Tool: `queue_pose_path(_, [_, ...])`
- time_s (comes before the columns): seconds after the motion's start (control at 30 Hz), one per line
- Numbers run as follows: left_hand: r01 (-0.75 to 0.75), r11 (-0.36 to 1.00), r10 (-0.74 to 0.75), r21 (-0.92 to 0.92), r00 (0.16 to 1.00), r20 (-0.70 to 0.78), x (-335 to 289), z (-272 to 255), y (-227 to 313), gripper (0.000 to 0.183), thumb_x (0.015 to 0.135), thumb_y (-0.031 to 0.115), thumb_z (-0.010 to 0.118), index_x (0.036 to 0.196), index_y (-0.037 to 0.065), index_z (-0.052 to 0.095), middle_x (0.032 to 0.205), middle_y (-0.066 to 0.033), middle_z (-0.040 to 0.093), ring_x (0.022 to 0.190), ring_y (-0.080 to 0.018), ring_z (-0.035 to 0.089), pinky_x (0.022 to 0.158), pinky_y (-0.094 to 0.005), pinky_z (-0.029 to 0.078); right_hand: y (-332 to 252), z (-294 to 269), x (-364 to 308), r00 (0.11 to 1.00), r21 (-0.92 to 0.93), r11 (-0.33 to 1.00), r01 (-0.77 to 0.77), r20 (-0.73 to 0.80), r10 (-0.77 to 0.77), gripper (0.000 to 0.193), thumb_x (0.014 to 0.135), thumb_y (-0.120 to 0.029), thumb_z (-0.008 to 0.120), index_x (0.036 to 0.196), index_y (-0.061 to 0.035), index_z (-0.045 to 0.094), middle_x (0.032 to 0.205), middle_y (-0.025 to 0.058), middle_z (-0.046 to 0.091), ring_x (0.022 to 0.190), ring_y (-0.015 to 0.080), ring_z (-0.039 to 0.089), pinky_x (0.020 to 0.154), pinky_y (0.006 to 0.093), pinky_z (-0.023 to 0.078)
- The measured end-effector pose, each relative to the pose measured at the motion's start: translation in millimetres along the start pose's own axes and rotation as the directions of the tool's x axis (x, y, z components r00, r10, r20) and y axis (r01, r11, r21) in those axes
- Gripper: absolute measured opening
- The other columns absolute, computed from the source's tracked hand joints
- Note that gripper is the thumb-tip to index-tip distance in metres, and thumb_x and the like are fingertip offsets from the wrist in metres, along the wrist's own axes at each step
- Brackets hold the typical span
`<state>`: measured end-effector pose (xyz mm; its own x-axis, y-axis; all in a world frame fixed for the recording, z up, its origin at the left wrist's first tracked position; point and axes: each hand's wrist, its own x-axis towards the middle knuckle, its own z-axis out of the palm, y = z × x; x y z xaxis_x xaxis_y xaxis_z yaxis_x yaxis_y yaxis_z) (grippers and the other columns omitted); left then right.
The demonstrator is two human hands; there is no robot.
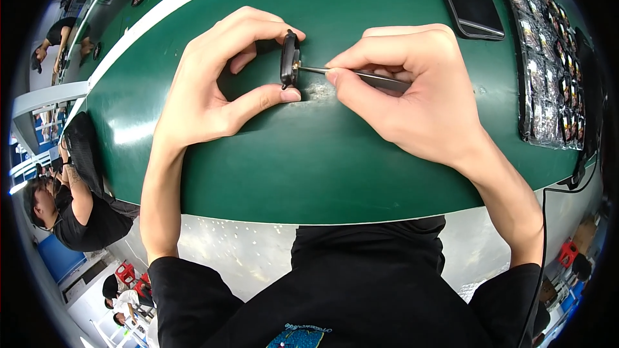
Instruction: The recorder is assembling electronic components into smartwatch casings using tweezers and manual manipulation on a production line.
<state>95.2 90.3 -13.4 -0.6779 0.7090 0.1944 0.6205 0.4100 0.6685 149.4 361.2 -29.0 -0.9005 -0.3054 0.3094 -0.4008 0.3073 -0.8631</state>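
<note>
My left hand (216,80) is closed on a small black watch case (289,61), gripping it on edge between thumb and fingers above the green table. The case has rounded lugs at its top and bottom, and a small gold-coloured spot shows on the side facing right. My right hand (412,84) is closed around dark metal tweezers (380,80) in a pen-like grip. Their thin tip points left and meets the case at the gold spot. Whether the tip pinches anything is too small to tell.
On the green table (309,167), a black phone-like slab (469,0) lies at the far right. Beyond it is a black tray (523,90) of several small parts in clear wrapping. A cable (545,232) hangs by my right arm. Another person (84,212) sits at the left.
</note>
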Motion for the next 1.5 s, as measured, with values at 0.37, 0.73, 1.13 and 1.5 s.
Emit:
queue_pose_path(0.37, [-0.046,0.999,0.044,-0.029,0.998,-0.048,3.4,3.2,-1.6,0.062,0.075,0.005,0.093,0.133,0.002,0.071,0.128,-0.0077,0.079,0.074,-0.0138,0.046,0.069,-0.0278,0.044,7.9,-0.1,-0.3,0.994,0.006,0.995,0.103,-0.025,-0.103,0.006,0.088,0.006,0.076,0.089,0.0042,0.082,0.072,0.0068,0.073,0.058,0.0088,0.061,0.052,0.0260,0.042])
queue_pose_path(0.73, [0.031,1.000,-0.031,-0.004,0.999,-0.015,-4.1,2.9,2.9,0.063,0.074,0.007,0.091,0.133,-0.005,0.071,0.131,-0.0152,0.073,0.090,-0.0132,0.055,0.077,-0.0265,0.043,5.5,6.4,-1.8,0.992,-0.022,0.992,0.121,-0.035,-0.122,0.005,0.086,0.005,0.076,0.087,0.0042,0.081,0.068,0.0070,0.071,0.055,0.0096,0.060,0.051,0.0261,0.041])
queue_pose_path(1.13, [-0.015,0.998,0.011,-0.069,0.999,-0.050,6.4,-2.0,-7.8,0.066,0.073,0.007,0.092,0.136,0.003,0.073,0.119,-0.0073,0.078,0.074,-0.0114,0.046,0.071,-0.0257,0.041,9.6,1.8,10.8,0.994,-0.022,0.994,0.105,-0.029,-0.106,0.004,0.086,0.004,0.077,0.088,0.0036,0.081,0.069,0.0083,0.070,0.055,0.0120,0.061,0.051,0.0285,0.042])
queue_pose_path(1.5, [-0.353,0.935,0.294,0.027,0.731,-0.616,37.2,-79.5,86.0,0.049,0.083,0.004,0.093,0.128,0.001,0.074,0.125,-0.0174,0.080,0.116,-0.0272,0.076,0.102,-0.0403,0.059,-5.9,-2.7,-7.9,0.987,0.074,0.985,-0.158,-0.009,0.159,0.019,0.095,-0.014,0.079,0.103,0.0027,0.085,0.083,0.0169,0.079,0.068,0.0237,0.075,0.066,0.0355,0.058])
